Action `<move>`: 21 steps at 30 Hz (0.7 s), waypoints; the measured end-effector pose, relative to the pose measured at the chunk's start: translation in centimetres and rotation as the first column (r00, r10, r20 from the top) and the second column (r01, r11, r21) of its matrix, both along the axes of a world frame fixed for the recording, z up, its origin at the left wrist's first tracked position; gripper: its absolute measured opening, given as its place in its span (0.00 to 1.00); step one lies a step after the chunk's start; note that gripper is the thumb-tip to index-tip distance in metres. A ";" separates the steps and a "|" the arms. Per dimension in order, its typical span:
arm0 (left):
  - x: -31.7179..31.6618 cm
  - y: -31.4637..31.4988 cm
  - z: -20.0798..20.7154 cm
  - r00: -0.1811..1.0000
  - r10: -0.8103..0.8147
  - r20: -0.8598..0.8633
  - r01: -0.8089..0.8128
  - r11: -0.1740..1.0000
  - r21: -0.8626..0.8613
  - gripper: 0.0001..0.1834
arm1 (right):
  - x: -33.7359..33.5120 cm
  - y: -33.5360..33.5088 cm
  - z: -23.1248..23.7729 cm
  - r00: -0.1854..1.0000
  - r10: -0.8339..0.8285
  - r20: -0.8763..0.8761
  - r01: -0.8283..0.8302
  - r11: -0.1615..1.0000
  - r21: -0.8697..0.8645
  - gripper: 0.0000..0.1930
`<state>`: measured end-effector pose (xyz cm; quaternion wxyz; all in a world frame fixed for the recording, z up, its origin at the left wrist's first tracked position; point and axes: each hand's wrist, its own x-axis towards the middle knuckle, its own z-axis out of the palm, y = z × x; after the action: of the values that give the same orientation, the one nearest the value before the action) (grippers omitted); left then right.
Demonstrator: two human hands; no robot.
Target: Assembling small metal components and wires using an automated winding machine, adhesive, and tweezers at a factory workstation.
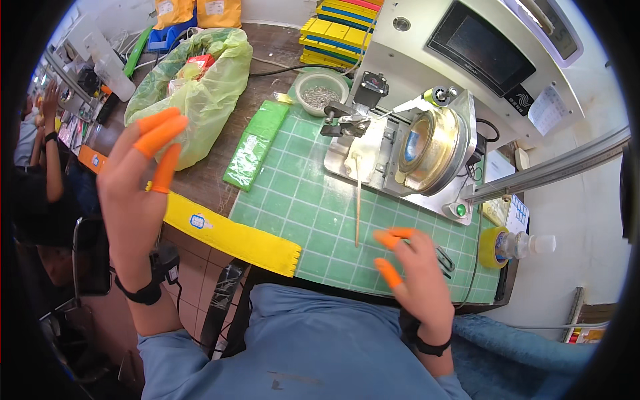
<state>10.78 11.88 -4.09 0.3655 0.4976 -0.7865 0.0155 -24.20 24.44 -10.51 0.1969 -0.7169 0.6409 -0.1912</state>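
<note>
My left hand (137,183) is raised over the left edge of the table, with orange finger cots on several fingers. Its fingers are apart and nothing shows in them. A long yellow strip (257,242) with a notched end and a small label lies beside it. Low over the front of the green gridded mat (320,250), my right hand (423,277) has its thumb and fingers apart, also in orange cots. Near those fingertips is the end of a thin wooden stick (358,207), whose other end rests on a whitish pad (363,148) at the machine's base.
A bench machine (413,40) with a dark screen and a wire spool (427,150) stands at the back right. A bowl (321,92) of small metal parts, a green packet (257,147) and a plastic bag (213,100) lie left of it. Tweezers (445,261) and a bottle (517,245) are at right.
</note>
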 end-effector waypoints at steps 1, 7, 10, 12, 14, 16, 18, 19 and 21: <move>0.2 0.1 0.3 0.999 0.039 -0.007 -0.040 0.997 -0.060 0.17 | 1.1 -0.6 0.0 0.997 0.074 0.000 -0.074 0.997 0.013 0.21; -0.3 1.4 1.5 0.999 0.008 -0.040 -0.012 0.994 -0.111 0.15 | 3.8 -3.4 -2.0 0.985 0.171 0.029 -0.172 0.984 0.052 0.20; -1.6 0.9 1.3 0.993 -0.084 -0.089 0.080 0.996 -0.044 0.16 | 3.9 -4.0 -2.3 0.977 0.215 0.010 -0.215 0.977 -0.008 0.17; -2.9 -0.1 0.6 0.945 -0.204 -0.255 0.215 0.977 0.014 0.18 | 3.9 -4.7 -2.3 0.981 0.182 0.073 -0.183 0.983 0.004 0.19; -5.1 -1.4 -0.1 0.929 -0.258 -0.265 0.277 0.960 0.035 0.20 | 4.0 -5.6 -1.7 0.980 0.147 0.133 -0.151 0.988 0.019 0.20; -7.2 -3.3 -0.8 0.930 -0.325 -0.172 0.337 0.940 0.046 0.23 | 5.0 -7.0 -0.5 0.811 0.069 0.581 -0.098 0.995 0.019 0.23; -9.1 -5.8 -1.8 0.920 -0.392 0.010 0.392 0.920 0.025 0.24 | 5.5 -8.5 -2.2 0.667 -0.006 0.745 0.023 1.000 -0.012 0.24; -9.9 -6.4 -2.0 0.886 -0.417 0.205 0.424 0.906 0.010 0.25 | 6.1 -9.4 -2.7 0.473 -0.035 0.880 0.122 0.992 -0.025 0.26; -11.6 -6.9 -2.5 0.863 -0.430 0.266 0.418 0.902 0.102 0.29 | 7.3 -11.4 -3.0 0.388 -0.035 0.921 0.216 0.975 -0.054 0.22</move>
<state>-0.82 4.95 -6.56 0.2340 0.3125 -0.9206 -0.0107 -16.85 13.01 -13.48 0.4406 -0.4574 0.4618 -0.6192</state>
